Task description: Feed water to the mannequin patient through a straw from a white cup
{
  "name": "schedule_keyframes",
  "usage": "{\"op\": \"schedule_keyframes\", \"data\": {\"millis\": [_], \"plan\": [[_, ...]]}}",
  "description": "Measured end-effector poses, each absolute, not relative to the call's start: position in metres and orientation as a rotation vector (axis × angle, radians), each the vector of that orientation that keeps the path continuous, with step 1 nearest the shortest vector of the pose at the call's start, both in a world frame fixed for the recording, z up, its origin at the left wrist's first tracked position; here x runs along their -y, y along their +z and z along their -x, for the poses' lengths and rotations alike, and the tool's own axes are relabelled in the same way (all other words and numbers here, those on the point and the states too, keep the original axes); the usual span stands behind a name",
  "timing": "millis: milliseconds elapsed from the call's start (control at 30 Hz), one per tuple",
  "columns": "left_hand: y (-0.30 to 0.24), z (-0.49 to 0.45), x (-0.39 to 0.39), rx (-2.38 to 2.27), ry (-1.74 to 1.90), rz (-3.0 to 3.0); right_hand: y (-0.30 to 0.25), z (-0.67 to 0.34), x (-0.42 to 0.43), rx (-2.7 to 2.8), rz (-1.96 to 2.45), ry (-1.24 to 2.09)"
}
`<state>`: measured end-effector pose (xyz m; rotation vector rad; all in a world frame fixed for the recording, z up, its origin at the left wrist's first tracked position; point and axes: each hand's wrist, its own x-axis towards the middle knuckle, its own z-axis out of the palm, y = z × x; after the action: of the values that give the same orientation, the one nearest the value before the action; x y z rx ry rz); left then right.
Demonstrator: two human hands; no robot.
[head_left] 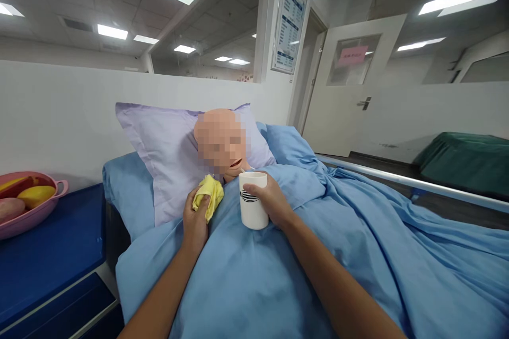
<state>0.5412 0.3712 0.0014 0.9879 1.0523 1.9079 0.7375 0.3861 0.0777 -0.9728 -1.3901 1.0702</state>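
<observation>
My right hand (273,198) is wrapped round a white cup (254,214) with dark curved stripes, held upright over the blue quilt (234,280). What looks like the tip of a straw shows at the cup's rim. In my left hand (194,222) is a bunched yellow cloth (209,196), gripped to the left of the cup. Just beyond both hands, a bald manikin head (218,114) with its mouth slightly open lies on a pale lilac pillow (170,132). The quilt covers the manikin up to the neck.
On the left, a pink basket (40,221) of fruit stands on a blue bedside cabinet (75,222). A metal bed rail (437,189) runs along the far right side. Behind are a white wall and a door (338,116); a green-covered object (465,164) lies beyond the rail.
</observation>
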Motion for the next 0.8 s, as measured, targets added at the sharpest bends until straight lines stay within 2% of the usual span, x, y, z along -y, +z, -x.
{"op": "schedule_keyframes", "data": {"millis": [167, 333, 400, 533, 600, 800], "plan": [[0.026, -0.547, -0.346, -1.258, 1.973, -1.346, 0.074, -0.778, -0.391, 1.401, 0.696, 1.283], [0.068, -0.571, -0.357, -1.052, 2.214, -2.314, 0.068, -0.796, -0.395, 1.299, 0.395, 1.421], [0.084, -0.579, -0.375, -0.968, 2.133, -2.694, 0.065, -0.794, -0.396, 1.259, 0.358, 1.451], [0.1, -0.584, -0.412, -1.012, 1.721, -3.325, 0.061, -0.79, -0.397, 1.225, 0.35, 1.468], [0.1, -0.582, -0.423, -1.058, 1.612, -3.474, 0.06, -0.791, -0.397, 1.216, 0.345, 1.473], [0.082, -0.579, -0.427, -1.06, 1.623, -3.585, 0.06, -0.792, -0.397, 1.177, 0.323, 1.493]]}}
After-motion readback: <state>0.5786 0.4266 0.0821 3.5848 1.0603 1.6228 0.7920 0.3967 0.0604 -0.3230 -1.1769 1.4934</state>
